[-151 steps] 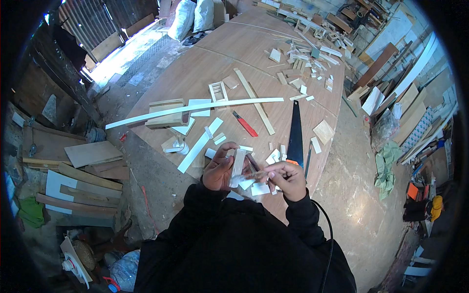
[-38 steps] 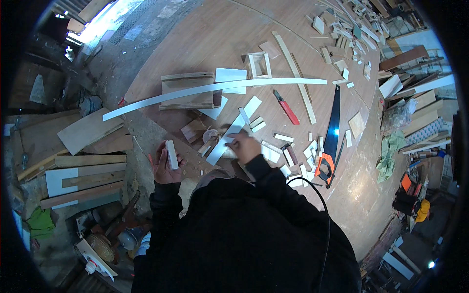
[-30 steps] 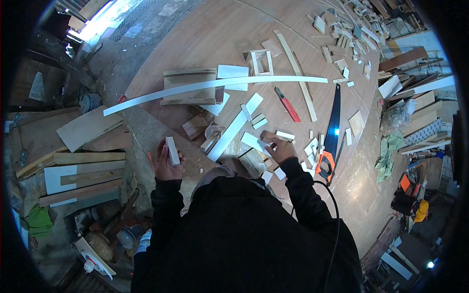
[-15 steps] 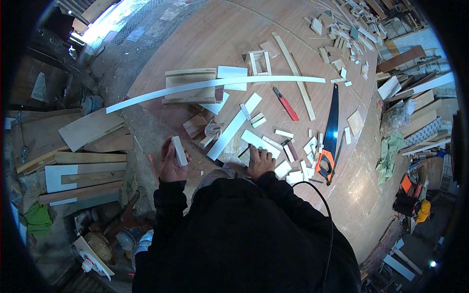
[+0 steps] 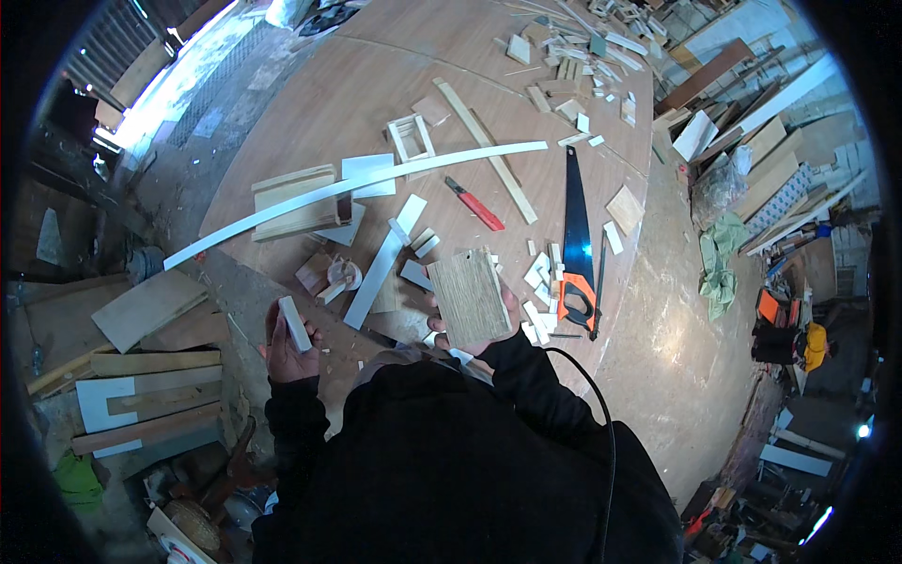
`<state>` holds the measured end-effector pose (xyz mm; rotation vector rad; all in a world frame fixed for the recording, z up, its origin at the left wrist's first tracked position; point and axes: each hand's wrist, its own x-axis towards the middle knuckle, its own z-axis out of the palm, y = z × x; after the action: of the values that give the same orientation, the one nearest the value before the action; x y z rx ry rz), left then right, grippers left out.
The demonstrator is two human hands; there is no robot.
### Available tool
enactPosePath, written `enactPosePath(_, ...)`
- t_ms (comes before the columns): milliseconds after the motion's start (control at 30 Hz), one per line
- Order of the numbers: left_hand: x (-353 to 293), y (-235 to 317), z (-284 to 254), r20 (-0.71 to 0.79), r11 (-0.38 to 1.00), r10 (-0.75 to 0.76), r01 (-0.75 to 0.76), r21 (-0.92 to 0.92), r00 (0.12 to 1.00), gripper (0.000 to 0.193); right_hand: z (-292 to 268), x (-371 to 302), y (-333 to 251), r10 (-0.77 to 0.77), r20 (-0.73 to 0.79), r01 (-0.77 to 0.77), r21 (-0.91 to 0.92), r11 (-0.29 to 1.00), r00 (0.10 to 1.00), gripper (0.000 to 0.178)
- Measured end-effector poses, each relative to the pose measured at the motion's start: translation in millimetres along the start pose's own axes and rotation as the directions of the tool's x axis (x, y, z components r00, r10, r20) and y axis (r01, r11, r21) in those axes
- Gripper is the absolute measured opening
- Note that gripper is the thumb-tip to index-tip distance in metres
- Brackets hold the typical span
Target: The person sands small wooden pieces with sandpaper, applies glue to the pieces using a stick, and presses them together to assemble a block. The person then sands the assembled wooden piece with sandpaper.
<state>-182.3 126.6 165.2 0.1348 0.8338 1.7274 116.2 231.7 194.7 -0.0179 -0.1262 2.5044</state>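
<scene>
**Grey-brown wood panel (image 5: 470, 299), right hand (image 5: 510, 308)**

Near-rectangular, streaky grain, broad face toward me, by the near edge of the table (image 5: 319, 103). Long axis runs away from me, far end tipped left. Right fingers clasp its sides. My left hand (image 5: 281, 357), half curled, grips a slim pale block (image 5: 294, 324), its length outward, leaning left.
</scene>
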Motion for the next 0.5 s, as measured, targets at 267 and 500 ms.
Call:
enactPosePath(267,-36.8,-31.0,54.0,0.056,0.999,-0.016,0.013,0.047,0.998,0.035,30.4,-48.5,-15.6,-0.034,0.152,0.036,-0.006,0.999,0.988,0.11)
enactPosePath(500,-79.8,-56.9,101.8,0.095,0.973,-0.041,0.018,0.232,0.995,0.044,52.8,-78.7,-31.2,-0.134,-0.21,0.041,-0.395,0.918,0.968,0.06)
